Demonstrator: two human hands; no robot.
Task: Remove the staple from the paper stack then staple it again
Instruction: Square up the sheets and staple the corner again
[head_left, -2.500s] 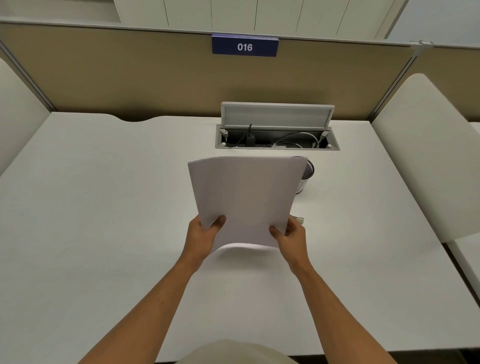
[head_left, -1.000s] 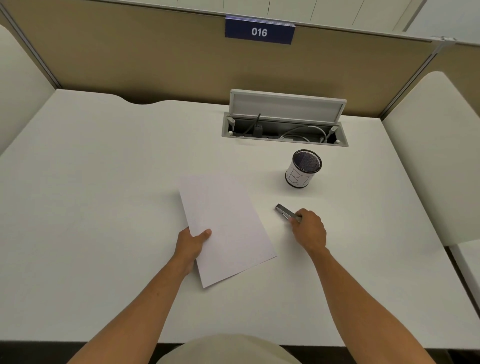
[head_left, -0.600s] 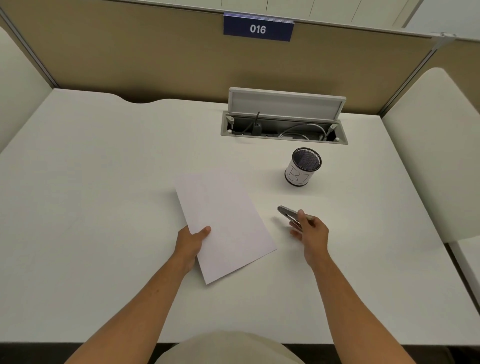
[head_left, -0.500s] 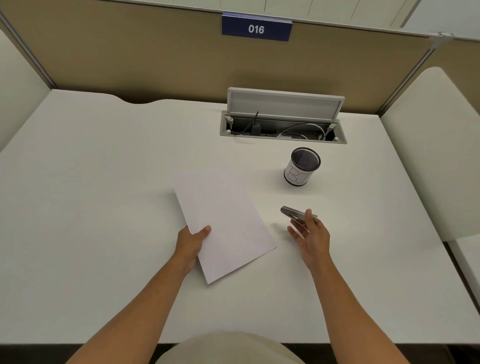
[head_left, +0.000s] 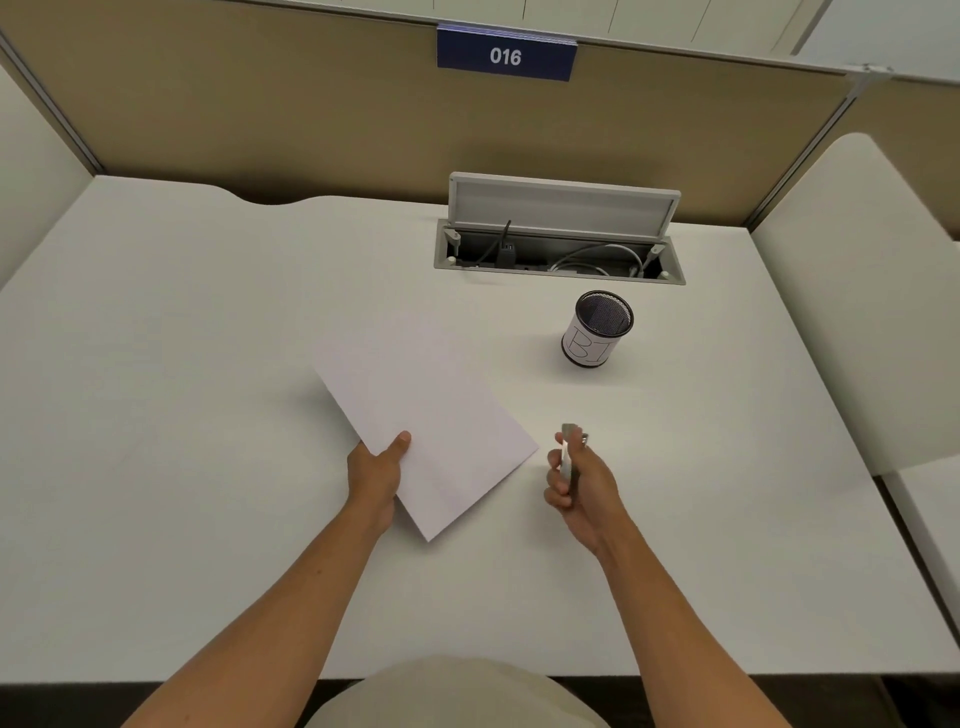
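The right hand (head_left: 579, 480) is curling around a small metal tool (head_left: 568, 451) — its fingers are hiding most of it, so its kind cannot be told. Any staple on the paper stack (head_left: 423, 415) is showing too small to make out — the left hand (head_left: 376, 475) is covering the stack's near-left edge.

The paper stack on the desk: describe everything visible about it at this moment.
The paper stack is plain white with no visible print, and looks thin; its sheets cannot be counted. It lies flat on the white desk, turned at an angle so one corner points toward the person. The left hand holds its near left edge, thumb on top. The right hand, closed around a small metallic tool, is off its right corner without touching it. No staple can be made out.
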